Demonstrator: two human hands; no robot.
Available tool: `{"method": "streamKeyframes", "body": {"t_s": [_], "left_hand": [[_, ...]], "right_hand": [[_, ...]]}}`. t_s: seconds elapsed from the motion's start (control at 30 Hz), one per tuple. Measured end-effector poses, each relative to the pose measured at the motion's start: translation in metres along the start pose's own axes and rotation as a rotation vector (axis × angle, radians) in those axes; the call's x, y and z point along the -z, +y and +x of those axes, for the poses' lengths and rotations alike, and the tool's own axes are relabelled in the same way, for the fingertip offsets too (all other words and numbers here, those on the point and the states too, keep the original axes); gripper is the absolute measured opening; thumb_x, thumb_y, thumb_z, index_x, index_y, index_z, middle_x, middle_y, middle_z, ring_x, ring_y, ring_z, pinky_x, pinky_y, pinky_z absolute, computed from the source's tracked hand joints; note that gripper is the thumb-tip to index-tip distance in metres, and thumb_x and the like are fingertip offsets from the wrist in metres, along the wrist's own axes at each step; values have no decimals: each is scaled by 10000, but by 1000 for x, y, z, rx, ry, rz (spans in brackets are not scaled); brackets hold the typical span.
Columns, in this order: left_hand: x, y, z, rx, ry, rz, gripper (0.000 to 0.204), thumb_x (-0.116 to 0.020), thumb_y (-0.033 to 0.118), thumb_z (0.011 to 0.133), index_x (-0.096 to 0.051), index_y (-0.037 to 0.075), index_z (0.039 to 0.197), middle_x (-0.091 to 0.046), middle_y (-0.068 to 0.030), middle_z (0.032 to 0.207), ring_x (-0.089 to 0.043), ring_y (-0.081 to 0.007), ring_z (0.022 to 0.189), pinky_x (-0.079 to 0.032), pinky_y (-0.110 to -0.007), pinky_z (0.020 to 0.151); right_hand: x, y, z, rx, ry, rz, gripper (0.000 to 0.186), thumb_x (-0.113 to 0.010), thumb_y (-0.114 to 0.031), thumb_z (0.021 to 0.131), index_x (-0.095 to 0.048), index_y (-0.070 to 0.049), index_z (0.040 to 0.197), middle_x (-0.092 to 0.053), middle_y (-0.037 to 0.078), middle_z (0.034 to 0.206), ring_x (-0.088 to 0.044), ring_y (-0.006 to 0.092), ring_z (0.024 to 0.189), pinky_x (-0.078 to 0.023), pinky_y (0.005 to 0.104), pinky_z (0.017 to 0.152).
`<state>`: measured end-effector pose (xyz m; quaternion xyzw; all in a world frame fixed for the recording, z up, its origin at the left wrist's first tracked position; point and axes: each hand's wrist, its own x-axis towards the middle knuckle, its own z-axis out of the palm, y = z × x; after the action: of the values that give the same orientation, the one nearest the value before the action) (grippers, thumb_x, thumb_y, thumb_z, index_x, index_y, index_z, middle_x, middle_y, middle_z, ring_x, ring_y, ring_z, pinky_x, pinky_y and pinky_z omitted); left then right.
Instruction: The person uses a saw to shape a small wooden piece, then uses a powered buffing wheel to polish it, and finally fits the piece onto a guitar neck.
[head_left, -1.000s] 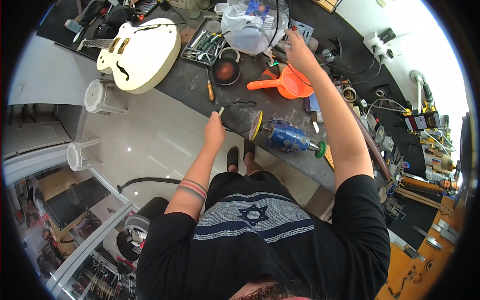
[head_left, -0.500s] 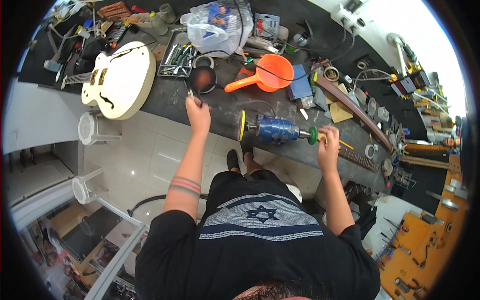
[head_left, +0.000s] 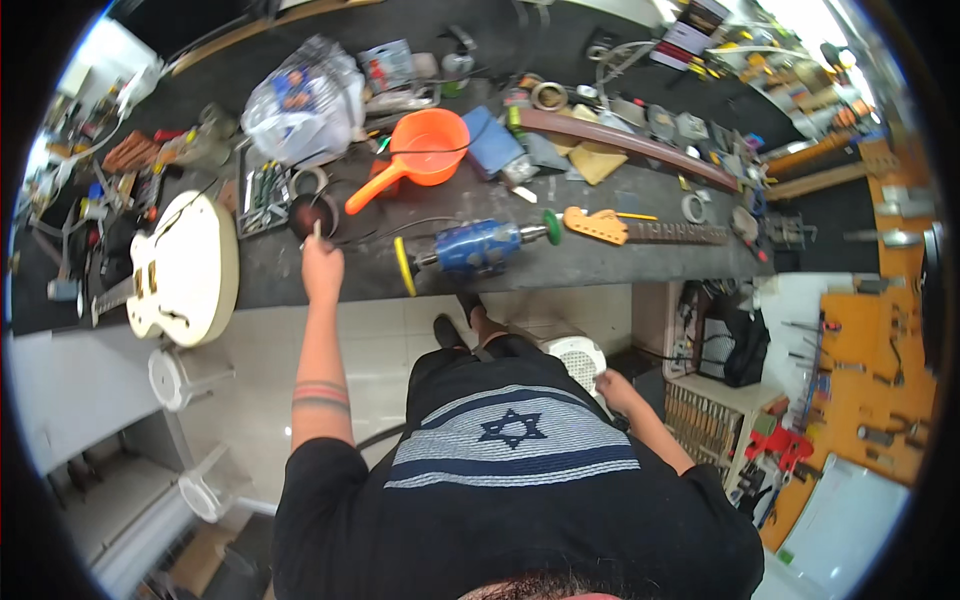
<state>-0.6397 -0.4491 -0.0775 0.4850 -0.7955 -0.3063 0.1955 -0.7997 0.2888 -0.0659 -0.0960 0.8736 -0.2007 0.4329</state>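
Note:
My left hand (head_left: pixel 322 262) is closed on a slim pale item (head_left: pixel 317 229) just below a dark round dish (head_left: pixel 308 216) on the bench, beside a black cable. My right hand (head_left: pixel 616 390) is down below the bench edge, fingers curled at the rim of a white plastic stool (head_left: pixel 578 360) with a perforated seat. Between and above my hands lies a blue bench polisher (head_left: pixel 470 246) with a yellow pad and a green wheel. An orange plastic dipper (head_left: pixel 425 148) sits behind it. A loose guitar neck (head_left: pixel 680 232) with a pale headstock lies to the right.
A cream hollow-body guitar (head_left: pixel 197 262) lies at left on the dark workbench (head_left: pixel 370 285). A plastic bag (head_left: pixel 302 105), tool tray (head_left: pixel 262 185) and long reddish-brown piece (head_left: pixel 625 147) crowd the back. White stools (head_left: pixel 170 378) stand on the floor at left. A tool pegboard (head_left: pixel 865 370) is at right.
My right hand has come down from high over the bench, past the polisher, to the stool. My left hand keeps its pale item, now near the dark dish. The view has turned.

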Motion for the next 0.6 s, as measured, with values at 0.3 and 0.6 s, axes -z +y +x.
{"method": "streamKeyframes", "body": {"t_s": [0.3, 0.6], "left_hand": [[33, 24, -34, 45, 126, -2, 389, -710, 367, 1009, -636, -9, 1073, -694, -195, 911, -660, -378, 857, -528, -488, 832], [66, 160, -73, -438, 113, -341, 314, -425, 216, 1146, -565, -65, 1157, -561, -178, 985, -533, -321, 903, -467, -416, 886]], "right_hand": [[-45, 99, -46, -24, -321, -360, 263, -651, -232, 993, -769, -24, 1103, -770, 188, 1027, -746, 331, 959, -583, 467, 883], [33, 26, 17, -110, 309, 18, 304, -668, -186, 948, -758, -15, 1183, -778, 238, 1125, -746, 400, 1064, -576, 492, 943]]}}
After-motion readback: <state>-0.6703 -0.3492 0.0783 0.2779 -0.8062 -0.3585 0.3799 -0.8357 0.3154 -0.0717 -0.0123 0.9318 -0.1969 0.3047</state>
